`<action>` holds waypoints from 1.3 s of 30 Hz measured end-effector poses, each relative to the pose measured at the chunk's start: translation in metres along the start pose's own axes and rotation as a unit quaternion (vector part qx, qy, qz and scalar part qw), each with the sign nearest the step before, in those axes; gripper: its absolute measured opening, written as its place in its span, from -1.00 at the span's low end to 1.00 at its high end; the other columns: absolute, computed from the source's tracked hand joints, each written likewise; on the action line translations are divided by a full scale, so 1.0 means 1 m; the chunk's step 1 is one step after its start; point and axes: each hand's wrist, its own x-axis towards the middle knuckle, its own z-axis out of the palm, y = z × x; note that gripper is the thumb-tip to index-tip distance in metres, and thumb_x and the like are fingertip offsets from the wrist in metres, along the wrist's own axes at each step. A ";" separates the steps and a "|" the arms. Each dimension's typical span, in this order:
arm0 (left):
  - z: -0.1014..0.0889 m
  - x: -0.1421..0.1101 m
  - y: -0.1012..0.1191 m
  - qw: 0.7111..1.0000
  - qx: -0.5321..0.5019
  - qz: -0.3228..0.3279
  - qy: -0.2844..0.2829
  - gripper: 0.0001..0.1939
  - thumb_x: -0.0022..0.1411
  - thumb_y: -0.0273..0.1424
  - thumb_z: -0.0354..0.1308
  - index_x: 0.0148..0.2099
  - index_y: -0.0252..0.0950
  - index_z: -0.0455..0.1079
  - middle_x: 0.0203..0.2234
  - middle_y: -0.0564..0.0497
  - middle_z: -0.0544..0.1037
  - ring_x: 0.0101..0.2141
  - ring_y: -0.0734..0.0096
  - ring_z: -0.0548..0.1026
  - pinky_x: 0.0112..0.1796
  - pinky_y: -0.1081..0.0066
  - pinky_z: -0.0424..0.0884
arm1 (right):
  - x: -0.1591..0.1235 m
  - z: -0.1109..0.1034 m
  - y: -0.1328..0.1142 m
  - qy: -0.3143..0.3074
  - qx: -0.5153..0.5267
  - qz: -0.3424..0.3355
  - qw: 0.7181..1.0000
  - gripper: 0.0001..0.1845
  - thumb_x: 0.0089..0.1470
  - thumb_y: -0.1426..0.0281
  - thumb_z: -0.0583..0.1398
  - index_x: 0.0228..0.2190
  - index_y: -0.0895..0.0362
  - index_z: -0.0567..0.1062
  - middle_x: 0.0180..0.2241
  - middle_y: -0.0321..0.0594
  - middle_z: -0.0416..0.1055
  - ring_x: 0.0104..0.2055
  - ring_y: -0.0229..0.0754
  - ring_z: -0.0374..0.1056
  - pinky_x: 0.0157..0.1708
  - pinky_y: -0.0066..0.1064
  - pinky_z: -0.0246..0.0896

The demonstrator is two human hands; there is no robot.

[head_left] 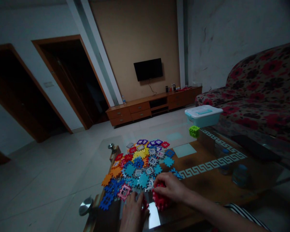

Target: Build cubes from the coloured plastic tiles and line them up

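My right hand (170,187) is closed round a red block built of interlocking toothed plastic tiles (161,200), just above the near edge of the table. To its left, my left hand (132,211) has its fingers curled over a small red toothed tile (145,203), most of which they hide. A pile of toothed tiles spreads just beyond both hands. Nearest my left fingers lie a pink window tile (124,192) and a dark blue tile (106,200). A light blue tile (143,179) and a white window tile (149,184) lie close to my right hand.
Farther back on the glass-topped table (203,185) stand a lime green tile cube (194,131) and a teal storage box with a white lid (204,115). A clear jar with a blue lid (240,175) is at the right. Metal knobs (86,206) flank the left edge.
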 end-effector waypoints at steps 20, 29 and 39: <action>-0.004 0.020 0.011 0.947 -0.235 0.142 0.168 -0.26 0.18 -0.32 -0.01 0.36 -0.39 -0.11 0.08 -0.26 0.40 0.08 0.13 0.37 0.09 0.11 0.33 | 0.137 -0.058 0.099 0.198 -0.294 0.201 0.913 -0.69 0.08 0.30 0.26 -0.11 0.11 0.50 -0.12 0.01 0.44 -0.04 0.01 0.29 -0.11 -0.29 0.14; -0.013 0.018 0.061 0.969 -0.181 0.170 0.002 -0.11 0.03 -0.44 0.07 0.39 -0.48 -0.15 0.02 -0.34 0.43 0.02 0.01 0.39 0.08 0.04 0.30 | 0.133 -0.067 0.104 0.170 -0.319 0.207 0.909 -0.75 0.04 0.47 0.25 -0.18 0.11 0.53 -0.16 0.00 0.49 -0.07 0.03 0.33 -0.11 -0.26 0.14; -0.034 0.017 -0.013 0.993 -0.016 -0.035 0.114 -0.56 0.22 -0.51 -0.01 0.15 -0.36 0.32 0.04 -0.24 0.39 0.06 0.07 0.35 0.00 0.22 0.31 | 0.060 -0.072 0.041 0.048 -0.156 0.027 0.986 -0.35 -0.19 0.57 0.33 0.01 0.05 0.47 -0.02 -0.18 0.47 -0.03 -0.10 0.36 -0.02 -0.35 0.22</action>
